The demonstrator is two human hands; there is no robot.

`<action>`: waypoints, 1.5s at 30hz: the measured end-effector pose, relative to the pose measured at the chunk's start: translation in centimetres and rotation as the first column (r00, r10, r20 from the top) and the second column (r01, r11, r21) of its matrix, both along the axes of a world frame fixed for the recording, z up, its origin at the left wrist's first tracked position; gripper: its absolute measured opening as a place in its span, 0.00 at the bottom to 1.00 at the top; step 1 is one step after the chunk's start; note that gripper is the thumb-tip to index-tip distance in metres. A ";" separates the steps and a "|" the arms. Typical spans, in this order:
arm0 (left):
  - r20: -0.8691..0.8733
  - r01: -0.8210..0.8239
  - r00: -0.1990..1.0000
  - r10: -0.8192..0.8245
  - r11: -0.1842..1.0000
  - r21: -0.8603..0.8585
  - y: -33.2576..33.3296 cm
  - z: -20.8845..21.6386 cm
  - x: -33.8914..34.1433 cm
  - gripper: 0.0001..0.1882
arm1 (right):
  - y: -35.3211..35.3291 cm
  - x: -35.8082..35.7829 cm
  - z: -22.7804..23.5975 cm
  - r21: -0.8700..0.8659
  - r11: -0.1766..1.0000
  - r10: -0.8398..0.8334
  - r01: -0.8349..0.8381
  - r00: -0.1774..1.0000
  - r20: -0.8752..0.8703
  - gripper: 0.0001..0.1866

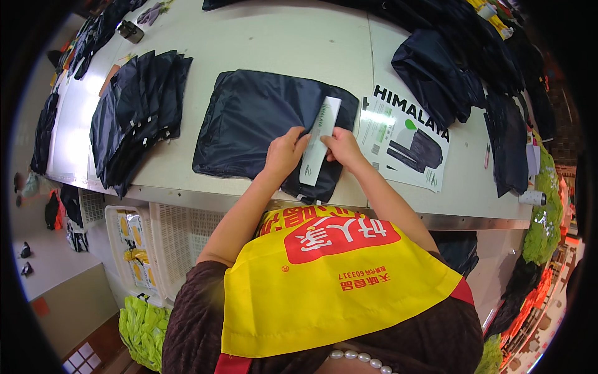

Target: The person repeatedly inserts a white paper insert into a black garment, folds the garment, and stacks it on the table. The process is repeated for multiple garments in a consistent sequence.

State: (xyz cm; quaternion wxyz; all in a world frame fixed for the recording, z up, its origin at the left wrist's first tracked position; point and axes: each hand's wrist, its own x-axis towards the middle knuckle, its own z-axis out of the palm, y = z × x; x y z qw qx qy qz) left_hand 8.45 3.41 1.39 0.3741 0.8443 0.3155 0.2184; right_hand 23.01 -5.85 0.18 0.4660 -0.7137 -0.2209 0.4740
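A dark navy garment (249, 118), folded flat into a rough rectangle, lies on the table in front of me. On its right part rests a narrow white card (317, 156), which looks like a folded printed sheet and slants slightly. My left hand (285, 151) is closed at the card's left edge, thumb and index finger pressed close to it. My right hand (342, 148) pinches the right edge, its thumb on the card's face. The undersides of the fingers are hidden. Below the card, a lower flap of the garment reaches the table's front edge.
Printed sheets (411, 149) with a garment picture lie to the right. Folded navy garments (140, 112) are fanned out at the left. Loose dark garments (433, 68) heap at the back right. Below the table's metal edge (174, 195) stands a white crate (171, 249) at left.
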 end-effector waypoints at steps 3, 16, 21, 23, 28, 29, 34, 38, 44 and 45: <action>-0.019 -0.019 1.000 0.015 0.976 -0.217 1.1 0.3 -0.1 0.14 | 1.2 0.9 -1.2 -0.002 0.998 0.057 -0.057 0.996 -0.071 0.11; -0.184 0.257 0.958 -0.220 0.944 0.208 1.3 -1.3 -0.5 0.30 | -0.7 1.4 6.1 -0.543 0.584 0.619 -0.604 -0.102 0.779 0.05; -0.356 0.302 0.912 -0.203 0.921 0.248 0.5 -0.1 0.7 0.35 | -3.0 0.3 11.5 -0.366 0.659 0.513 -0.657 0.037 0.858 0.11; -0.358 0.296 0.914 -0.191 0.918 0.266 0.5 -0.2 0.6 0.31 | -3.2 -0.2 11.4 -0.225 0.696 0.436 -0.682 0.152 0.887 0.26; 0.100 0.137 0.986 -0.132 0.989 -0.051 0.6 -2.9 -2.4 0.16 | -2.5 0.2 2.7 -0.020 0.996 0.077 -0.090 0.702 0.708 0.36; 0.180 0.099 0.982 -0.060 0.972 -0.215 0.3 -2.4 -3.4 0.14 | -2.2 0.0 1.4 -0.040 0.999 0.015 0.009 0.836 0.549 0.38; -0.137 -0.193 0.981 0.138 0.596 -0.780 -1.5 2.5 -10.1 0.26 | -1.3 -0.4 -1.3 0.109 0.950 -0.300 0.293 0.952 0.054 0.35; -0.274 -0.273 0.961 0.025 0.210 -0.939 -3.3 1.9 -13.0 0.41 | -1.2 -0.7 4.3 0.054 0.988 -0.153 0.143 0.931 0.332 0.30; 0.087 0.282 0.725 0.683 -0.180 -0.942 -4.7 3.7 -9.6 0.32 | -1.6 -3.7 11.2 0.080 0.976 -0.065 0.204 0.616 -0.785 0.08; 0.105 0.310 0.688 0.718 -0.160 -0.937 -3.7 5.0 -9.5 0.21 | -1.6 -4.8 12.3 0.093 0.971 -0.084 0.218 0.683 -0.726 0.08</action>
